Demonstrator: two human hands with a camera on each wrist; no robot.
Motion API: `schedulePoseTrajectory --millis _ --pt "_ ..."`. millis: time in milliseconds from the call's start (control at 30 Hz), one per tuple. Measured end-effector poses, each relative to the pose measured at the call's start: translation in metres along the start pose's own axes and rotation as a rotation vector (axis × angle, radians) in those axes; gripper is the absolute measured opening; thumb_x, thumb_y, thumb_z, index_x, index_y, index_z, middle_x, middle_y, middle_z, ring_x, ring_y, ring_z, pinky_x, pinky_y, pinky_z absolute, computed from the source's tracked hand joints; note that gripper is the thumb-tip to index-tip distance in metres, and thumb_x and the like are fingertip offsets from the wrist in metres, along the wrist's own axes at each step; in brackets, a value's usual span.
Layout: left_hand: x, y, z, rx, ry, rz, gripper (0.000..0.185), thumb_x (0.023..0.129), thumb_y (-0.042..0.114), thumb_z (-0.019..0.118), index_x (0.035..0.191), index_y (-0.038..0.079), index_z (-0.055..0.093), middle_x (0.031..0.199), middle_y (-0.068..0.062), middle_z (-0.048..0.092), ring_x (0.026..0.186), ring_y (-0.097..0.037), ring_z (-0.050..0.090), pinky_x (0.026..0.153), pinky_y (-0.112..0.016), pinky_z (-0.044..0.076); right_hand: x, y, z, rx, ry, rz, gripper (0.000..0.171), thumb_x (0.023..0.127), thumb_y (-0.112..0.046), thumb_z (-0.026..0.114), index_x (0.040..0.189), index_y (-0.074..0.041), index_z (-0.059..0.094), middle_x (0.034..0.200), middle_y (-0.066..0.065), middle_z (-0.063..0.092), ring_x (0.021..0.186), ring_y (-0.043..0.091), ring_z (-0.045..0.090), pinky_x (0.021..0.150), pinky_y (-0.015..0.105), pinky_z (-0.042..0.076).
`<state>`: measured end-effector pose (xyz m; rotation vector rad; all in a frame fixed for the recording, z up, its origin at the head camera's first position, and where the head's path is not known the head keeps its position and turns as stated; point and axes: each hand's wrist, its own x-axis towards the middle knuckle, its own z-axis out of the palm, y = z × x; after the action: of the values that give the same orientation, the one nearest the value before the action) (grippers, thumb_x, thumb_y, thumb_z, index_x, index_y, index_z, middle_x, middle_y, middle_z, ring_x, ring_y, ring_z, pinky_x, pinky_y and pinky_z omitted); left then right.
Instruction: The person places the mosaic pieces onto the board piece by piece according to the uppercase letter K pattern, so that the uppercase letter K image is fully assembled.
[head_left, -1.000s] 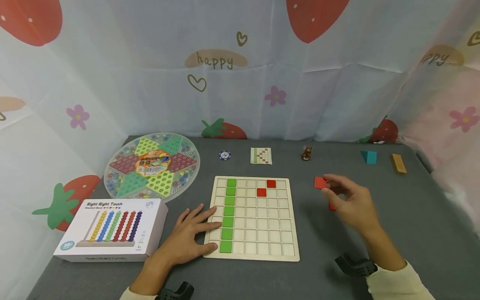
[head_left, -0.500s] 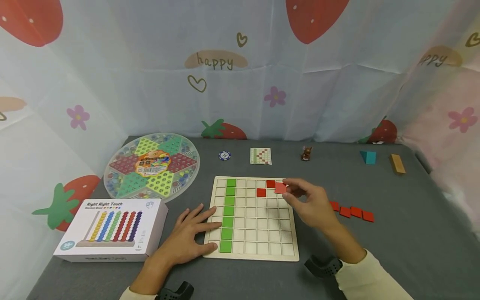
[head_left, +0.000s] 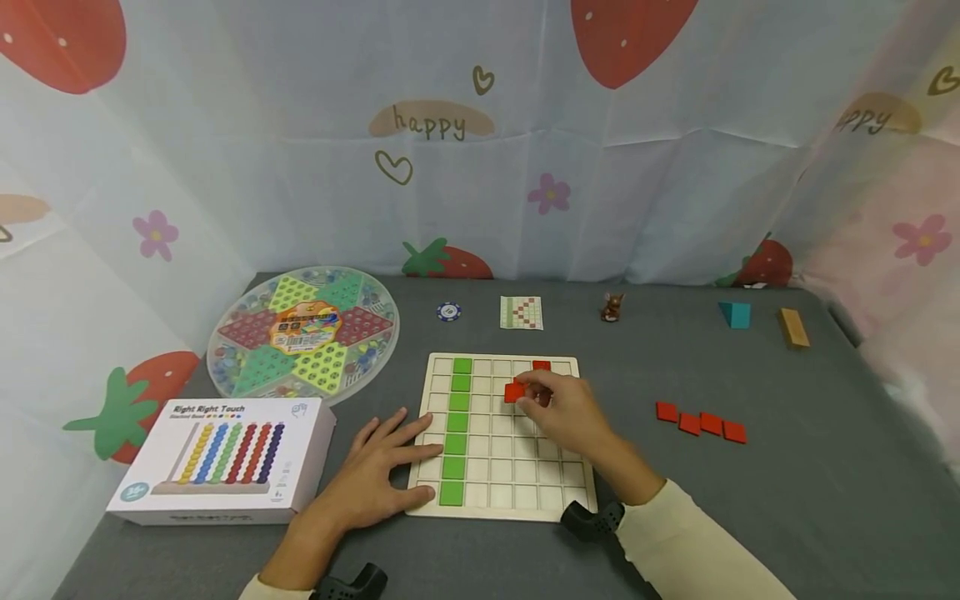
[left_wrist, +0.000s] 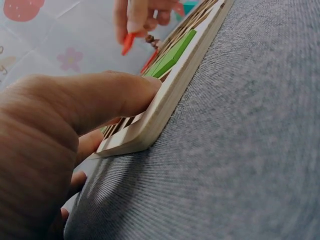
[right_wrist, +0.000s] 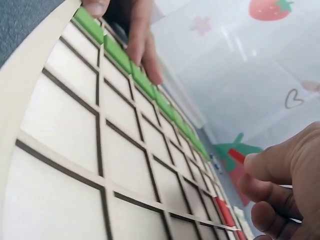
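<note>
Red tile going onto the grid, mid-board.

Your board (head_left: 501, 507) sits on the grey table (head_left: 787, 500), and your left hand (head_left: 375, 479) lies flat with straight fingers against its left edge, next to the green column (head_left: 457, 429). Your right hand (head_left: 562, 408) pinches a red tile (head_left: 514, 392) over the upper middle cells, right by the spot where a placed red tile seems to sit. Risk as I see it: let go tilted and it straddles the dividers or bumps its neighbour out. Your fingers hide the cell below, so I can't tell if it's seated, and four spare reds (head_left: 699, 422) wait to the right.
</note>
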<state>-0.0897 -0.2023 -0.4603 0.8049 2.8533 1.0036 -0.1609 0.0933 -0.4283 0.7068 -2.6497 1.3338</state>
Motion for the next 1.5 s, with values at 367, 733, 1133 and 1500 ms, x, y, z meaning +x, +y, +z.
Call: schedulePoseTrajectory --millis 367,733,1133,1500 --pt "0.000 -0.001 0.001 -0.004 0.010 0.010 0.051 0.081 0.044 0.073 0.127 0.023 0.067 0.150 -0.001 0.039 0.141 -0.034 0.022 0.110 -0.058 0.005 0.011 0.001 0.015 -0.109 -0.113 0.074 0.023 0.085 -0.004 0.072 0.107 -0.001 0.071 0.076 -0.006 0.061 0.068 0.010 0.055 0.064 0.029 0.048" --pt "-0.001 -0.001 0.000 -0.002 0.009 0.002 0.051 0.081 0.045 0.073 0.127 0.022 0.068 0.150 0.000 0.039 0.141 -0.034 0.022 0.109 -0.058 0.005 0.016 -0.002 0.016 -0.163 -0.175 0.078 0.026 0.084 -0.007 0.071 0.110 -0.004 0.071 0.074 -0.007 0.056 0.063 0.011 0.048 0.060 0.029 0.043" --pt "0.000 0.000 0.000 -0.006 0.011 0.005 0.051 0.081 0.044 0.074 0.127 0.022 0.068 0.150 -0.001 0.039 0.141 -0.034 0.022 0.110 -0.057 0.005 -0.007 -0.023 -0.049 -0.038 0.048 -0.132 0.035 0.084 -0.007 0.075 0.119 -0.005 0.067 0.090 -0.001 0.059 0.072 0.017 0.048 0.059 0.033 0.041" --pt "0.000 0.000 0.000 -0.009 0.005 0.003 0.052 0.081 0.045 0.073 0.127 0.022 0.068 0.150 0.000 0.039 0.141 -0.034 0.022 0.109 -0.058 0.005 -0.043 -0.021 -0.112 -0.124 0.172 -0.310 0.055 0.074 -0.001 0.081 0.126 -0.009 0.064 0.111 -0.001 0.061 0.098 0.014 0.051 0.077 0.035 0.041"
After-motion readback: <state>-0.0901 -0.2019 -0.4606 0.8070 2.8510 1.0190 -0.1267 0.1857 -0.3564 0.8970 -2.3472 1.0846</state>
